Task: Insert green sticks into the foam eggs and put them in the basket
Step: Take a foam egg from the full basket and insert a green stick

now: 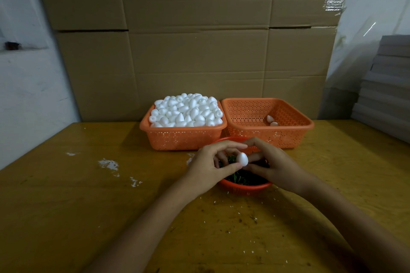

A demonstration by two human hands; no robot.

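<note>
Two bare hands meet over a round red basket (244,189) of green sticks (238,178) on a yellow worktop (93,201). The left hand (210,163) pinches a white foam egg (242,158) between thumb and fingers; the right hand (274,167) curls its fingers against the egg's other side. Behind, one orange basket (184,138) is heaped with eggs; the other basket (290,136) holds two eggs (271,120).

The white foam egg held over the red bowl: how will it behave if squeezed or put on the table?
Likely very light: the left hand merely pinches the foam egg. Its rounded shape would probably roll on the flat table. Probably crumbly if squeezed hard, judging by the white crumbs lying there.
</note>
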